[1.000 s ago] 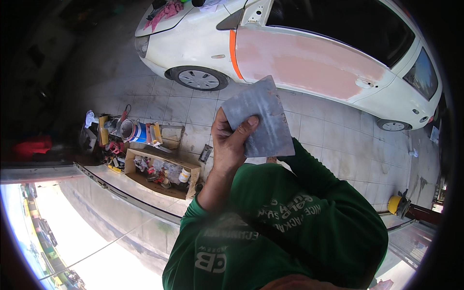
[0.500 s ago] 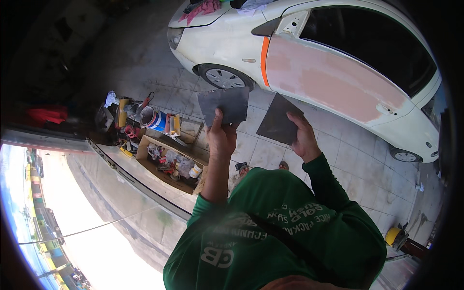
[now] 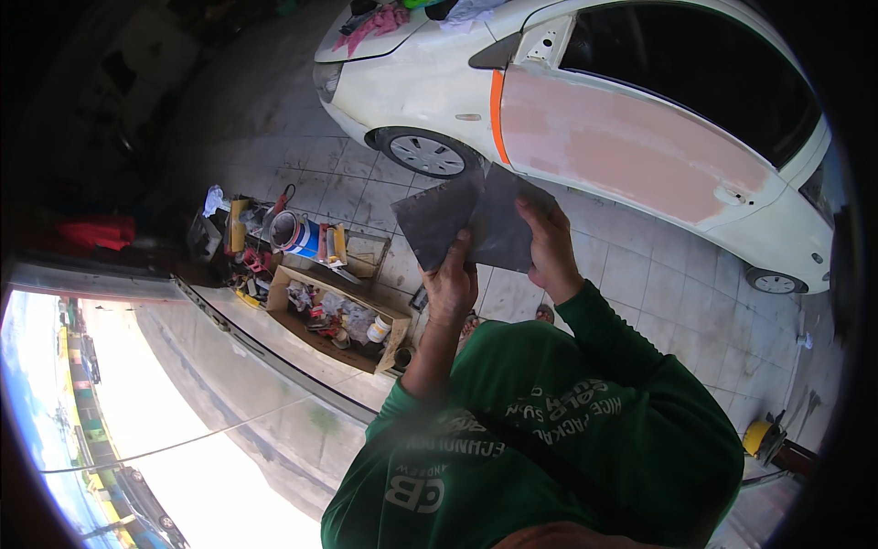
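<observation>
My left hand (image 3: 453,285) is closed on a dark grey sandpaper sheet (image 3: 435,227), its thumb lying on the face. My right hand (image 3: 552,249) grips a second dark sandpaper sheet (image 3: 508,231) by its right side. The two sheets meet and overlap in front of me, at an angle to each other. Beyond them stands a white car (image 3: 421,91). Its front door (image 3: 631,156) carries patchy pinkish filler, and a strip of orange tape (image 3: 497,119) runs along the door's front edge.
Left of my hands, a long cardboard box (image 3: 395,340) holds bags and small containers. Behind it are a blue-and-white paint can (image 3: 297,234) and assorted tools. Rags (image 3: 380,23) lie on the bonnet. A yellow object (image 3: 757,437) stands at the lower right.
My hands have come together, bringing the formerly separate sandpaper sheets into overlap. The left hand moved right and slightly down; the right hand moved slightly left.
</observation>
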Action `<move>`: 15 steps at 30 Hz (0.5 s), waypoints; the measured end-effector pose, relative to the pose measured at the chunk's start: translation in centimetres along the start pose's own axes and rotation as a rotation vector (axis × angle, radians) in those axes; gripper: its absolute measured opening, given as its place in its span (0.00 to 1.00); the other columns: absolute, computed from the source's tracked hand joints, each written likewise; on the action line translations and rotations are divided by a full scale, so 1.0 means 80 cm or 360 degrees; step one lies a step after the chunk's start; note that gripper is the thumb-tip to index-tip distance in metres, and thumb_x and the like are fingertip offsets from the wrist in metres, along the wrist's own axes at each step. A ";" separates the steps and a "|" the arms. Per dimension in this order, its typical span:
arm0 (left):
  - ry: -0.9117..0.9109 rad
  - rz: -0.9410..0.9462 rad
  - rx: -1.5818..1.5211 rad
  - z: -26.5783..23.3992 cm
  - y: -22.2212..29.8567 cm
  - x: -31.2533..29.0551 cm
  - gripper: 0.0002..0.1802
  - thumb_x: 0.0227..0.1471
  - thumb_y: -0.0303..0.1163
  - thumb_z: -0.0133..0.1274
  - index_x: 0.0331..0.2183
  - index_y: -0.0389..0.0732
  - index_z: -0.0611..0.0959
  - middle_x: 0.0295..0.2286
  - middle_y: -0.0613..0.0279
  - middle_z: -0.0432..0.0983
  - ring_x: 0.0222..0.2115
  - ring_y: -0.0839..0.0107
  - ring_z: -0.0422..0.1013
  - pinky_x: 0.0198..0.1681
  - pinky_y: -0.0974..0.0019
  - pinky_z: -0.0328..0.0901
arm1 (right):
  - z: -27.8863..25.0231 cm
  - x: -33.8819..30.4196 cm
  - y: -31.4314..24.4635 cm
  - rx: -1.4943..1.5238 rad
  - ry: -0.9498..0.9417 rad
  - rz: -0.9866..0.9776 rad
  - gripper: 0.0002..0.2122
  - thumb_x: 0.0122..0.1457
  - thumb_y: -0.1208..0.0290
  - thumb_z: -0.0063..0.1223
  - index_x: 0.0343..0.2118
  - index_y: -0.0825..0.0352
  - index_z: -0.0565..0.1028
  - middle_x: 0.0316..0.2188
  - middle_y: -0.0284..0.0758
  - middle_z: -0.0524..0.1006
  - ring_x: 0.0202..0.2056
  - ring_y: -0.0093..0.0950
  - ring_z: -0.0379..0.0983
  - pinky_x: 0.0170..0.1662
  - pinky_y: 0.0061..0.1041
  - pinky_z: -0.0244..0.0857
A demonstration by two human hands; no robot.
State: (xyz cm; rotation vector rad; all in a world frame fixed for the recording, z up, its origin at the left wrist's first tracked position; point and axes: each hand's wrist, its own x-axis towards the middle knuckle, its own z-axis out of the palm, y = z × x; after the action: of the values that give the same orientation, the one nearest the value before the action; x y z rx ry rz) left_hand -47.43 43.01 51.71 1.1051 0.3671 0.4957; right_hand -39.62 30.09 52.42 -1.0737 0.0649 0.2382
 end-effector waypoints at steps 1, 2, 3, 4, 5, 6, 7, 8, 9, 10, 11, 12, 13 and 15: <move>-0.0017 0.0048 -0.0057 -0.001 -0.003 0.001 0.16 0.58 0.25 0.54 0.49 0.34 0.76 0.43 0.62 0.76 0.45 0.76 0.70 0.48 0.71 0.65 | 0.000 0.000 -0.002 -0.0021 -0.0024 -0.0041 0.15 0.61 0.67 0.58 0.47 0.69 0.75 0.43 0.33 0.78 0.45 0.23 0.73 0.49 0.24 0.66; -0.0034 0.0096 -0.0114 -0.001 -0.004 0.002 0.17 0.58 0.25 0.54 0.49 0.34 0.76 0.44 0.61 0.75 0.45 0.76 0.70 0.47 0.71 0.65 | 0.000 0.000 -0.004 -0.0042 -0.0047 -0.0081 0.15 0.61 0.67 0.58 0.47 0.70 0.75 0.43 0.34 0.78 0.45 0.23 0.73 0.49 0.24 0.66; -0.0035 0.0081 -0.0135 -0.001 -0.004 0.001 0.17 0.58 0.25 0.54 0.49 0.33 0.76 0.44 0.61 0.76 0.44 0.75 0.70 0.47 0.71 0.65 | 0.001 0.000 -0.008 -0.0136 -0.0064 -0.0118 0.15 0.61 0.67 0.57 0.46 0.71 0.75 0.41 0.34 0.78 0.43 0.23 0.73 0.48 0.24 0.66; -0.0033 0.0064 -0.0157 0.003 0.002 -0.002 0.17 0.58 0.25 0.55 0.49 0.33 0.76 0.44 0.61 0.76 0.44 0.75 0.70 0.47 0.70 0.66 | 0.000 0.000 -0.013 -0.0234 -0.0081 -0.0151 0.14 0.61 0.67 0.56 0.45 0.72 0.74 0.40 0.35 0.78 0.42 0.23 0.73 0.47 0.24 0.66; -0.0029 0.0047 -0.0179 0.005 0.006 -0.004 0.17 0.58 0.26 0.55 0.49 0.33 0.76 0.44 0.60 0.76 0.44 0.75 0.70 0.47 0.70 0.66 | 0.000 0.000 -0.019 -0.0331 -0.0099 -0.0184 0.14 0.61 0.68 0.55 0.44 0.72 0.74 0.38 0.35 0.79 0.40 0.23 0.73 0.46 0.24 0.66; -0.0100 0.0107 -0.0148 0.005 0.004 -0.004 0.17 0.58 0.26 0.55 0.48 0.33 0.77 0.43 0.60 0.76 0.44 0.75 0.70 0.47 0.69 0.66 | 0.000 0.000 -0.025 -0.0433 -0.0128 -0.0207 0.14 0.61 0.68 0.55 0.44 0.73 0.74 0.37 0.36 0.79 0.39 0.24 0.73 0.45 0.25 0.66; -0.0170 0.0167 -0.0120 0.005 0.003 -0.005 0.17 0.58 0.26 0.56 0.48 0.33 0.77 0.43 0.60 0.76 0.44 0.74 0.71 0.47 0.69 0.66 | -0.001 0.000 -0.032 -0.0538 -0.0158 -0.0231 0.14 0.61 0.68 0.54 0.44 0.73 0.74 0.37 0.37 0.79 0.38 0.24 0.74 0.44 0.25 0.67; -0.0239 0.0227 -0.0092 0.005 0.002 -0.006 0.17 0.58 0.27 0.56 0.48 0.33 0.77 0.42 0.59 0.77 0.43 0.74 0.71 0.47 0.68 0.67 | -0.003 0.001 -0.035 -0.0642 -0.0189 -0.0254 0.14 0.61 0.67 0.54 0.43 0.73 0.74 0.36 0.38 0.79 0.37 0.25 0.74 0.43 0.26 0.67; -0.0289 0.0193 0.0095 0.001 0.005 -0.009 0.17 0.58 0.28 0.56 0.48 0.33 0.78 0.42 0.60 0.77 0.43 0.74 0.71 0.47 0.68 0.67 | -0.005 0.002 -0.035 -0.0726 -0.0251 -0.0378 0.14 0.61 0.68 0.54 0.43 0.74 0.74 0.36 0.39 0.79 0.37 0.26 0.75 0.43 0.26 0.68; -0.0345 0.0156 0.0279 -0.003 0.014 -0.012 0.17 0.58 0.28 0.56 0.48 0.33 0.78 0.41 0.60 0.78 0.43 0.74 0.71 0.47 0.68 0.67 | -0.011 0.003 -0.035 -0.0813 -0.0307 -0.0505 0.13 0.62 0.68 0.54 0.43 0.74 0.74 0.36 0.39 0.79 0.37 0.26 0.75 0.42 0.27 0.68; -0.0402 0.0118 0.0461 -0.007 0.019 -0.013 0.17 0.58 0.29 0.56 0.49 0.33 0.78 0.41 0.61 0.78 0.42 0.75 0.71 0.46 0.68 0.67 | -0.018 0.005 -0.032 -0.0895 -0.0348 -0.0592 0.13 0.62 0.68 0.54 0.42 0.74 0.74 0.36 0.40 0.80 0.37 0.27 0.76 0.42 0.27 0.68; -0.0485 0.0112 0.0544 -0.012 0.017 -0.012 0.18 0.58 0.29 0.56 0.49 0.34 0.78 0.40 0.61 0.79 0.42 0.75 0.71 0.46 0.68 0.67 | -0.025 0.007 -0.030 -0.0975 -0.0382 -0.0680 0.13 0.62 0.68 0.54 0.42 0.74 0.74 0.36 0.40 0.80 0.37 0.28 0.76 0.42 0.27 0.68; -0.0559 0.0112 0.0627 -0.018 0.016 -0.010 0.18 0.58 0.30 0.57 0.49 0.34 0.78 0.39 0.62 0.79 0.41 0.75 0.72 0.46 0.68 0.67 | -0.028 0.011 -0.025 -0.1047 -0.0411 -0.0730 0.13 0.62 0.69 0.54 0.42 0.75 0.74 0.36 0.40 0.80 0.37 0.28 0.77 0.42 0.27 0.69; -0.0703 0.0110 0.0724 -0.025 0.018 -0.009 0.18 0.58 0.31 0.56 0.49 0.34 0.78 0.38 0.62 0.79 0.40 0.76 0.72 0.44 0.67 0.67 | -0.033 0.012 -0.020 -0.0967 -0.0460 -0.0583 0.12 0.62 0.70 0.54 0.42 0.74 0.74 0.37 0.40 0.80 0.38 0.30 0.77 0.42 0.28 0.69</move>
State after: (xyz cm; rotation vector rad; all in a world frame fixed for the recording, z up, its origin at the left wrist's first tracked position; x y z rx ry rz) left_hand -49.36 44.63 52.21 1.6318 0.0497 0.2178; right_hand -38.14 27.22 52.41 -1.6162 -0.4884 0.0761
